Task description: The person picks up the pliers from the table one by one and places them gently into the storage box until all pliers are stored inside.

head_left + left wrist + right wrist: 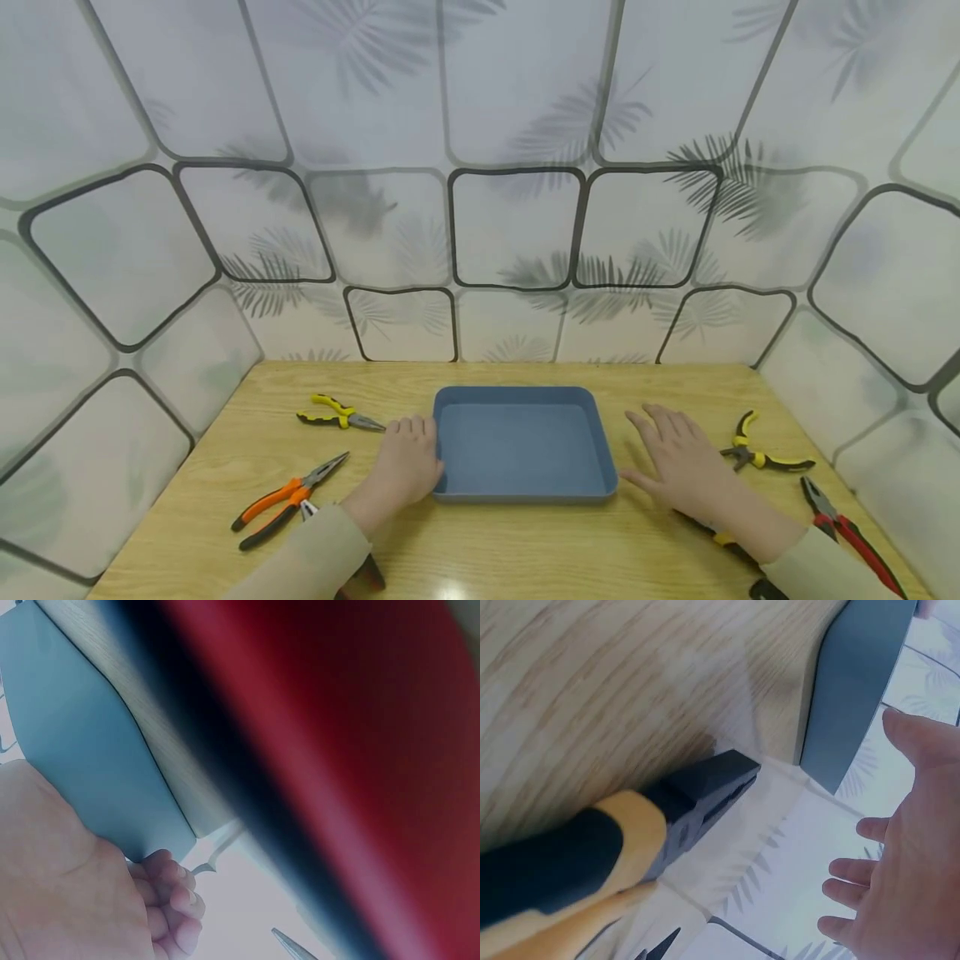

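Observation:
A shallow blue-grey tray (525, 450) lies on the wooden table. My left hand (408, 462) is beside its left wall, thumb at the rim and fingers loosely bent; in the left wrist view these fingers (184, 900) do not wrap round the tray. Right of the tray, my right hand (678, 454) hovers with fingers spread, holding nothing. Beneath the right forearm lie yellow-and-black pliers (705, 799), partly hidden in the head view. Close under the left forearm are red-and-black pliers (369, 575), mostly covered by the sleeve; their red handle (345, 750) blurs across the left wrist view.
On the left lie yellow-handled long-nose pliers (343, 415) and orange-and-black long-nose pliers (292, 500). Yellow-and-black pliers (742, 454) and red-handled pliers (843, 525) lie on the right. A patterned wall (517, 225) borders the table's back.

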### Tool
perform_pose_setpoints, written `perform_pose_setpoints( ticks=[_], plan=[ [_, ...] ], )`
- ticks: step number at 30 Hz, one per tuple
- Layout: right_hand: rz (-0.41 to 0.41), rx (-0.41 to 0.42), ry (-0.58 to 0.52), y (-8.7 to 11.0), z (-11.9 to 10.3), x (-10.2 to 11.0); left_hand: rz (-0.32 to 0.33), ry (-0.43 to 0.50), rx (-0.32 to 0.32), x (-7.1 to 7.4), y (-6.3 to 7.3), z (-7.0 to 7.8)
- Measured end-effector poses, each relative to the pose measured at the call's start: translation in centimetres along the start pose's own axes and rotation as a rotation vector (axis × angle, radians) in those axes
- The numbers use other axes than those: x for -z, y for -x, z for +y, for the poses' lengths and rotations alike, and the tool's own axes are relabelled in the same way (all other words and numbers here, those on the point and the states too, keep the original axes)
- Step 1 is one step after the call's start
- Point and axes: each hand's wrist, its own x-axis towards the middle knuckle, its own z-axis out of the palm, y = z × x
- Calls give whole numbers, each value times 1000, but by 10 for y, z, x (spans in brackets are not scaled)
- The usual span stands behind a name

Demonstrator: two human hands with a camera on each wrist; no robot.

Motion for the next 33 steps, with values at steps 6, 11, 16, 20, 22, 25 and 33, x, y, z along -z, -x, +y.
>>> perform_pose_setpoints(
  ticks=[6,11,16,20,22,25,33],
  plan=[
    [0,-4,20,4,10,0,4,-14,-6,-2,-1,1],
    [-25,-28,31,7,20,-1,6,-17,-6,-3,-1,2],
    [-31,-41,44,9,27,-1,8,-19,0,-3,-2,2],
    [-46,-63,36,12,33,1,7,-24,2,-3,-3,2],
    [-56,-77,24,13,35,3,6,-25,3,-4,-3,1],
    [-69,-91,16,15,40,5,-1,-32,4,-4,-3,1],
    [-66,-104,29,17,56,1,0,-42,5,-4,-1,1]
  ],
)
